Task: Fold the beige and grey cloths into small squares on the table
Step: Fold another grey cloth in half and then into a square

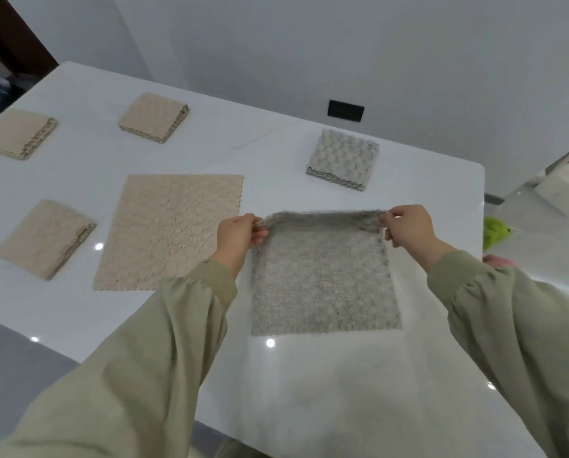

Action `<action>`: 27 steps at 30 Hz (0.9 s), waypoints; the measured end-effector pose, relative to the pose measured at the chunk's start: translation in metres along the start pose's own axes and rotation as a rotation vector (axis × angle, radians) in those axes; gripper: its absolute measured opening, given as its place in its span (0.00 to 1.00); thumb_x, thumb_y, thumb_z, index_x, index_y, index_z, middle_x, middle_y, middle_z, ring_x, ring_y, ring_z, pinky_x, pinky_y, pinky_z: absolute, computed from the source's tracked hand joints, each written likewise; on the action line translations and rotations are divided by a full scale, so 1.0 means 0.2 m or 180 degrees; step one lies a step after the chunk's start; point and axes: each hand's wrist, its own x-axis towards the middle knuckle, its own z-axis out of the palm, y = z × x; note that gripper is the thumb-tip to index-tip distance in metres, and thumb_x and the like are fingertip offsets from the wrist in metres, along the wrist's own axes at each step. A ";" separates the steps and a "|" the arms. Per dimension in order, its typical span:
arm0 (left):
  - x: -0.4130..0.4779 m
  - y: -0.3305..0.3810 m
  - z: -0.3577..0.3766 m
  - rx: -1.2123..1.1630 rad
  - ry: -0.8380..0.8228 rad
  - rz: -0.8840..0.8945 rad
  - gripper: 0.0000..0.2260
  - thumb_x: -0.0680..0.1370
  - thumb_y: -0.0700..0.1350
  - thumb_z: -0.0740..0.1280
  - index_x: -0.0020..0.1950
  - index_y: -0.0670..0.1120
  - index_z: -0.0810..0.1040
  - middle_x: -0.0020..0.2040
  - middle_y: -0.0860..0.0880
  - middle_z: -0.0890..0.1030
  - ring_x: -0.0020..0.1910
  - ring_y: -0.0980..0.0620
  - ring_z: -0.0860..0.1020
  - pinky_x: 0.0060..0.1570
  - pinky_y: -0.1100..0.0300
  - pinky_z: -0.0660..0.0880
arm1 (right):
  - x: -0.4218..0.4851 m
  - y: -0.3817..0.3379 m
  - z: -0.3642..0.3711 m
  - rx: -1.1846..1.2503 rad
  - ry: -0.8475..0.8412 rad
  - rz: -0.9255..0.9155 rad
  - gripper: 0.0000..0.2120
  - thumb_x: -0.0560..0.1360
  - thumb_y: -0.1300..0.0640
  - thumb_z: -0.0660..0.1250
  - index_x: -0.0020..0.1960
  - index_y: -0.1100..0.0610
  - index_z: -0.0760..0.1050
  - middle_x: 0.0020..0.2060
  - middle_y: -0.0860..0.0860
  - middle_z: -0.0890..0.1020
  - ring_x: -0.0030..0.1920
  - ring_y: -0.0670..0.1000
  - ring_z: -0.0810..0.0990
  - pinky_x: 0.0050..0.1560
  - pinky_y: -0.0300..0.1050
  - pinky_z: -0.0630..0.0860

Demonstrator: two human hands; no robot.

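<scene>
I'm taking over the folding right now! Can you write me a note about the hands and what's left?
Left hand and right hand each pinch a far corner of the open grey cloth, with its far edge lifted.
Done: far-left beige square, middle beige square, near-left beige square and folded grey square, all on the table.
Left: fold the open grey cloth, then the open beige cloth lying flat beside it.

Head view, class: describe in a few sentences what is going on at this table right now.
A person is folding cloths on a white table. The left hand and right hand each pinch a far corner of the grey cloth, lifting that edge while the rest lies flat. Beside it an unfolded beige cloth lies flat. Three folded beige cloths and one folded grey cloth sit farther off.
</scene>
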 end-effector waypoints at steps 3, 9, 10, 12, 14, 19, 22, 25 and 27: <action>-0.08 -0.06 -0.04 -0.0257 0.0035 -0.0080 0.05 0.77 0.37 0.65 0.43 0.39 0.79 0.35 0.43 0.81 0.30 0.53 0.81 0.32 0.63 0.79 | -0.07 0.05 0.01 0.0956 -0.0173 0.0370 0.06 0.78 0.65 0.60 0.49 0.65 0.75 0.30 0.59 0.79 0.19 0.47 0.76 0.25 0.40 0.78; -0.29 -0.21 -0.17 -0.0228 -0.0162 -0.0064 0.05 0.76 0.33 0.65 0.47 0.39 0.80 0.39 0.42 0.80 0.34 0.51 0.79 0.36 0.63 0.80 | -0.23 0.15 0.02 0.1788 -0.0257 0.0897 0.09 0.76 0.65 0.58 0.44 0.65 0.76 0.35 0.58 0.78 0.27 0.51 0.79 0.27 0.40 0.78; -0.32 -0.25 -0.18 -0.0190 -0.0150 -0.0066 0.06 0.77 0.32 0.65 0.46 0.40 0.80 0.39 0.43 0.80 0.35 0.50 0.79 0.37 0.63 0.80 | -0.26 0.17 0.02 0.1769 -0.0254 0.0883 0.09 0.76 0.65 0.59 0.41 0.64 0.76 0.34 0.57 0.78 0.26 0.50 0.79 0.26 0.39 0.77; -0.39 -0.31 -0.21 -0.0171 -0.0123 -0.0079 0.06 0.77 0.32 0.64 0.46 0.40 0.79 0.40 0.43 0.80 0.36 0.50 0.79 0.37 0.63 0.80 | -0.33 0.24 0.04 0.1560 -0.0197 0.0641 0.07 0.75 0.66 0.63 0.40 0.64 0.76 0.33 0.57 0.77 0.24 0.48 0.77 0.25 0.37 0.76; -0.44 -0.36 -0.23 -0.0164 -0.0127 -0.0094 0.06 0.77 0.31 0.64 0.48 0.39 0.79 0.40 0.43 0.79 0.36 0.50 0.78 0.37 0.63 0.80 | -0.39 0.30 0.06 0.1287 -0.0144 0.0451 0.04 0.73 0.70 0.65 0.42 0.65 0.77 0.33 0.57 0.77 0.26 0.50 0.76 0.27 0.38 0.76; -0.53 -0.47 -0.26 0.0179 -0.0109 -0.0063 0.07 0.75 0.31 0.65 0.46 0.40 0.80 0.40 0.43 0.80 0.36 0.50 0.79 0.38 0.63 0.80 | -0.48 0.43 0.10 0.0881 -0.0094 0.0487 0.10 0.70 0.72 0.64 0.48 0.63 0.77 0.30 0.55 0.76 0.30 0.52 0.74 0.37 0.47 0.74; -0.55 -0.52 -0.27 0.0587 -0.0110 -0.0011 0.08 0.75 0.31 0.66 0.45 0.41 0.81 0.39 0.43 0.80 0.35 0.51 0.79 0.39 0.63 0.79 | -0.50 0.49 0.12 0.0678 -0.0078 0.0401 0.11 0.70 0.71 0.64 0.49 0.61 0.77 0.29 0.52 0.74 0.31 0.53 0.74 0.40 0.47 0.73; -0.56 -0.55 -0.28 0.0853 -0.0103 0.0058 0.07 0.74 0.31 0.66 0.44 0.41 0.81 0.37 0.44 0.80 0.33 0.52 0.79 0.38 0.64 0.79 | -0.52 0.53 0.12 0.0584 -0.0071 0.0355 0.10 0.70 0.70 0.66 0.49 0.60 0.77 0.29 0.51 0.72 0.31 0.52 0.72 0.39 0.45 0.72; -0.56 -0.56 -0.28 0.0970 -0.0111 0.0149 0.07 0.74 0.31 0.67 0.44 0.42 0.81 0.36 0.44 0.79 0.32 0.52 0.79 0.37 0.66 0.78 | -0.53 0.55 0.12 0.0624 -0.0018 0.0309 0.09 0.70 0.69 0.67 0.48 0.59 0.77 0.30 0.50 0.71 0.30 0.49 0.69 0.34 0.40 0.69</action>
